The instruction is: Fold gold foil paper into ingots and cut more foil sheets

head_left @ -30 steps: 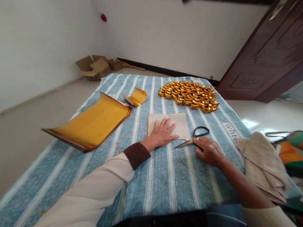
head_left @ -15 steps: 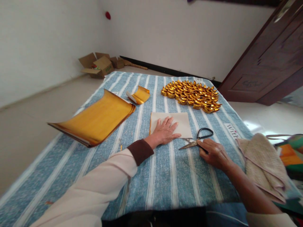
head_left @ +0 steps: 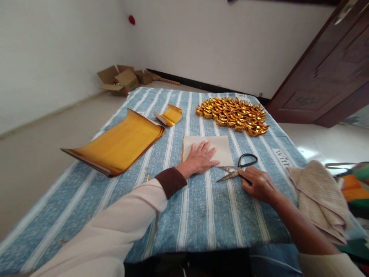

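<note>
My left hand [head_left: 200,158] lies flat, fingers spread, on a pale sheet of paper [head_left: 223,148] with its gold side down on the blue striped cloth [head_left: 201,215]. My right hand [head_left: 258,184] rests on the cloth and grips the black handles of a pair of scissors [head_left: 238,168], whose blades are parted and point left toward the sheet's near corner. A thick curled stack of gold foil sheets [head_left: 118,144] lies to the left. A small curled gold piece [head_left: 170,115] sits behind it.
Several folded gold paper ingots [head_left: 233,115] are heaped at the far side of the cloth. A beige woven cloth [head_left: 319,196] lies at the right edge. Open cardboard boxes [head_left: 119,79] stand on the floor by the far wall. A dark wooden door [head_left: 325,73] is at right.
My right hand has closed over the scissors' handles and the blades have parted. My left hand stays pressed on the sheet. The camera shifted slightly.
</note>
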Demonstrator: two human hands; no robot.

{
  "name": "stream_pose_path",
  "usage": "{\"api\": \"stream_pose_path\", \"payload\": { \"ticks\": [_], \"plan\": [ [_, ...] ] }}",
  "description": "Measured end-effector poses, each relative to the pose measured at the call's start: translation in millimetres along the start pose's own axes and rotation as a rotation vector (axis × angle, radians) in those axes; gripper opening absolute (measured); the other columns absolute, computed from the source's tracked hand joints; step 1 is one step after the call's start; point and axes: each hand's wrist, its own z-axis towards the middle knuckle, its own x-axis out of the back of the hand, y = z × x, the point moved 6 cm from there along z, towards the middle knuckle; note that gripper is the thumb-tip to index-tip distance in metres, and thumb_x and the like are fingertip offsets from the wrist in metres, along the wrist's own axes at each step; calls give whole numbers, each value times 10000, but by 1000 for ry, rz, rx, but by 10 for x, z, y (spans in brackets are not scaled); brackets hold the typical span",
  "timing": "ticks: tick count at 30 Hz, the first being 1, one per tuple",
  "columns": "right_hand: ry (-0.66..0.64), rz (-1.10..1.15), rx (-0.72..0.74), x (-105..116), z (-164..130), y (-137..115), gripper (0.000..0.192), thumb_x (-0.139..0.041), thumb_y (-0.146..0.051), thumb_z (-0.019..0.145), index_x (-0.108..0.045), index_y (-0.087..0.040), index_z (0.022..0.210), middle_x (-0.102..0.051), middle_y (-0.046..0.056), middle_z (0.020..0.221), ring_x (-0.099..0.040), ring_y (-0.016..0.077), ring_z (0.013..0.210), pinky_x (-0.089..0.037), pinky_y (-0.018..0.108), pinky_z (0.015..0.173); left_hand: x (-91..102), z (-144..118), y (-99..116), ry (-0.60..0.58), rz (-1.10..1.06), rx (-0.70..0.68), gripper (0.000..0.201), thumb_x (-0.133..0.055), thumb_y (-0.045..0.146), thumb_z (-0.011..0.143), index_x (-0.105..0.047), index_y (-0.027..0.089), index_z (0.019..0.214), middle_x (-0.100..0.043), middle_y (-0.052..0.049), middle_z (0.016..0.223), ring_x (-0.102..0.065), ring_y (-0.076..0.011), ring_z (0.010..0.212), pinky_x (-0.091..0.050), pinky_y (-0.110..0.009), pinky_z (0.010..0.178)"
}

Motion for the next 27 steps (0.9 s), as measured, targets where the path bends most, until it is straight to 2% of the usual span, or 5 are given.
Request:
{"api": "stream_pose_path", "payload": {
  "ticks": [7,15,22,27],
  "plan": [
    [-52,-5,-13,-24,137,-46,244,-476,-128,839,-679,-137,974,-560,31,687,-554,179,681,-411,286,635,9,5,2,-21,7,26,695,-240,670,926,-286,276,1498,-111,-105,1600,-48,-293,1470,-59,-614,1122],
    [-6,15,-13,4,40,-99,249,-485,-103,826,-676,-106,985,-590,49,714,-579,183,712,-428,287,675,18,-1,9,-33,0,29,699,-260,662,925,-279,268,1502,-107,-95,1602,-46,-301,1468,-52,-611,1125],
    [-1,-11,-25,-49,162,-147,235,-480,-123,828,-676,-137,957,-568,32,690,-553,175,676,-407,284,636,12,17,6,-41,24,37,657,-238,624,945,-281,275,1500,-106,-94,1603,-59,-298,1468,-76,-620,1118],
    [4,-5,-8,-49,131,-176,235,-478,-111,824,-674,-132,953,-570,36,693,-557,179,690,-410,287,645,5,9,21,-29,28,30,639,-241,600,952,-278,274,1501,-120,-85,1602,-69,-318,1463,-81,-627,1115]
  ]
}}
